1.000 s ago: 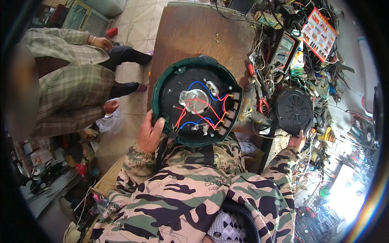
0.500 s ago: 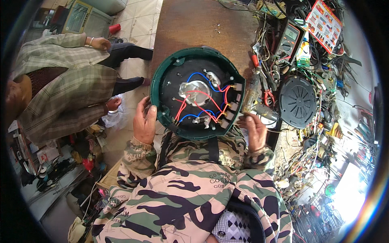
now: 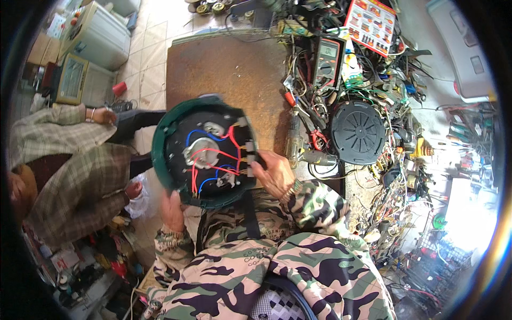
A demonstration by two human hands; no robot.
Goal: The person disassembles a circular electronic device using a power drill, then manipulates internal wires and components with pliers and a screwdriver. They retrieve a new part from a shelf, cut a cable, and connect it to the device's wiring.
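Observation:
A round dark-green appliance housing (image 3: 159,148) stands over my lap at the near edge of the table, its inner side up. Inside it, red wires (image 3: 218,152) and blue wires (image 3: 198,133) run from a shiny round metal part (image 3: 202,153) to light grey switch blocks (image 3: 249,151) along the right edge. My right hand (image 3: 274,175) grips that right edge beside the switches, fingers partly hidden. At the lower left rim my left hand (image 3: 172,212) holds the housing; motion blurs its fingertips.
A brown tabletop (image 3: 224,66) lies beyond the housing. To the right are a black round slotted cover (image 3: 357,133), a multimeter (image 3: 327,63), red-handled pliers (image 3: 318,140) and heaped wires. Another person in a plaid jacket (image 3: 80,176) is at the left.
My right hand has moved from beside the housing onto its right edge and taken hold. My left hand has slid lower on the rim. The whole view has shifted.

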